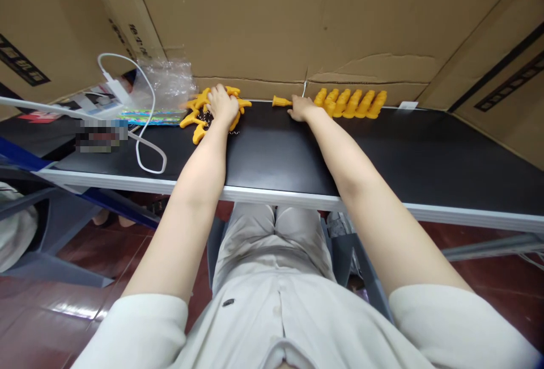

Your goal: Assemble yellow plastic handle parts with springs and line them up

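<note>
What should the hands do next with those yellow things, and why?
Probably the right hand should pick up the lone yellow piece lying by its fingertips and set it beside the neat row of yellow pieces, while the left hand rests on the loose pile.

My left grip (221, 104) covers the middle of the yellow pile (190, 121); dark bits (207, 117) under it too small to identify. Left on the table (272, 153): blurred patch (101, 135), unreadable.
</note>
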A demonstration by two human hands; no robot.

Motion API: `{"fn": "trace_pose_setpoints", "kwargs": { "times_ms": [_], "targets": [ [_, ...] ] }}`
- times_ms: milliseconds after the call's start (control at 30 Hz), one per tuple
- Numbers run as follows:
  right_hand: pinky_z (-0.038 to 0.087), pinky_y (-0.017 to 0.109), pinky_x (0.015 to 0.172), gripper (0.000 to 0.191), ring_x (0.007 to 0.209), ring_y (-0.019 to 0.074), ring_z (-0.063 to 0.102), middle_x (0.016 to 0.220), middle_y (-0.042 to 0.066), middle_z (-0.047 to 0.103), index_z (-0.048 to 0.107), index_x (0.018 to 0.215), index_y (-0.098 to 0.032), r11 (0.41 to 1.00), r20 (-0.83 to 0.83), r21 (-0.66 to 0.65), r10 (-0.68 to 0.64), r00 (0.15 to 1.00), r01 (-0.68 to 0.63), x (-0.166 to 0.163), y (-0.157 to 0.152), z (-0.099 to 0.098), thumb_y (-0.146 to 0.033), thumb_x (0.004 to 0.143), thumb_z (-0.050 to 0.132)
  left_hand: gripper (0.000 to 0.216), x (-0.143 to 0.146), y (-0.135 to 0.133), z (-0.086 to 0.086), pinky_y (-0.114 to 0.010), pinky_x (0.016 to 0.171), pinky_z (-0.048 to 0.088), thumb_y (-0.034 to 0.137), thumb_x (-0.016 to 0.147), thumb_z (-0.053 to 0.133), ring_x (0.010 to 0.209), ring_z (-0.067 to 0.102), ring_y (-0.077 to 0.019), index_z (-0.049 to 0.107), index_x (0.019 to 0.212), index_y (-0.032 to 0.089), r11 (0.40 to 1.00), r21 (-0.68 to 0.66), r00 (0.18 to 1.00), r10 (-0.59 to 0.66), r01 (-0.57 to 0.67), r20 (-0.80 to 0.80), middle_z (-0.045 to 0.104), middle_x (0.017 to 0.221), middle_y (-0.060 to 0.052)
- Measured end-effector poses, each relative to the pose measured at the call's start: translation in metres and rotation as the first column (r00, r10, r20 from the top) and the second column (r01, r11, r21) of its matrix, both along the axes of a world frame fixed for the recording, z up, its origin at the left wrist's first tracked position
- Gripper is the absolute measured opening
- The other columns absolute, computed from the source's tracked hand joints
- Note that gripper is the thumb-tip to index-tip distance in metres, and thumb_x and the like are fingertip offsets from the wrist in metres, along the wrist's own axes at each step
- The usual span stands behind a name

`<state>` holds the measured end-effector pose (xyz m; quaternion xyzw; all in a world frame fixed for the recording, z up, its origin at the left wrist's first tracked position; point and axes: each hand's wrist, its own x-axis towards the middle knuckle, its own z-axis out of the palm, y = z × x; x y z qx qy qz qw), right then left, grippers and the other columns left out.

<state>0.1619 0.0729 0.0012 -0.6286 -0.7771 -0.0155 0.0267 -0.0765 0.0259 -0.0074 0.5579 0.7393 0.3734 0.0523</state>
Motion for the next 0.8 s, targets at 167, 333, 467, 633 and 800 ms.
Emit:
{"fn": "trace_pose_setpoints", "kwargs": {
  "times_ms": [167, 333, 467, 633, 800],
  "targets": [
    [0.043, 0.049, 0.130, 0.060, 0.157, 0.0384, 0.054, 0.163, 0.030, 0.057, 0.049, 0.165, 0.002, 0.999, 0.010, 0.033, -0.018, 1.000, 0.017, -0.004, -0.004, 0.000, -0.023, 0.111, 0.059, 0.041, 0.001, 0.006, -0.001, -0.071, 0.121, 0.035, 0.038, 0.105, 0.059, 0.163, 0.037, -0.0436, 0.063, 0.144, 0.026, 0.999, 0.044, 1.000, -0.008, 0.008, -0.013, 0.062, 0.158, -0.017],
    [0.051, 0.048, 0.124, 0.050, 0.149, 0.0385, 0.062, 0.153, 0.026, 0.068, 0.068, 0.151, -0.003, 0.994, 0.112, 0.067, 0.078, 0.991, -0.086, -0.016, -0.021, 0.005, -0.005, 0.102, 0.059, 0.037, 0.008, 0.006, -0.001, -0.057, 0.121, 0.042, 0.016, 0.106, 0.054, 0.158, 0.047, -0.0315, 0.065, 0.141, 0.022, 0.996, 0.082, 0.992, 0.043, -0.033, -0.119, 0.063, 0.159, -0.016],
    [0.058, 0.045, 0.115, 0.052, 0.138, 0.0378, 0.070, 0.147, 0.022, 0.072, 0.072, 0.146, -0.009, 0.988, 0.100, 0.047, 0.141, 0.985, -0.146, -0.021, -0.036, 0.006, -0.002, 0.095, 0.062, 0.045, 0.006, 0.012, -0.005, -0.073, 0.122, 0.043, 0.024, 0.097, 0.065, 0.156, 0.049, -0.0460, 0.066, 0.142, 0.032, 0.991, 0.098, 0.980, -0.070, 0.089, -0.188, 0.064, 0.157, -0.015],
    [0.060, 0.049, 0.107, 0.041, 0.124, 0.0369, 0.073, 0.133, 0.018, 0.076, 0.072, 0.135, -0.012, 0.965, -0.026, 0.156, 0.217, 0.976, -0.210, -0.009, -0.046, 0.013, -0.010, 0.095, 0.064, 0.032, -0.007, 0.042, -0.021, -0.064, 0.119, 0.050, 0.029, 0.099, 0.064, 0.142, 0.062, -0.0420, 0.071, 0.130, 0.028, 0.955, 0.204, 0.967, -0.176, 0.213, -0.186, 0.073, 0.138, -0.015],
    [0.060, 0.049, 0.106, 0.037, 0.115, 0.0316, 0.073, 0.126, 0.016, 0.076, 0.064, 0.135, -0.014, 0.946, -0.315, 0.291, 0.238, 0.919, -0.145, 0.016, -0.046, 0.023, -0.020, 0.099, 0.065, 0.028, 0.001, 0.048, -0.023, -0.047, 0.118, 0.052, 0.041, 0.108, 0.060, 0.124, 0.072, -0.0318, 0.073, 0.126, 0.024, 0.881, 0.211, 0.893, -0.369, 0.424, -0.257, 0.079, 0.119, -0.012]
  ]
}}
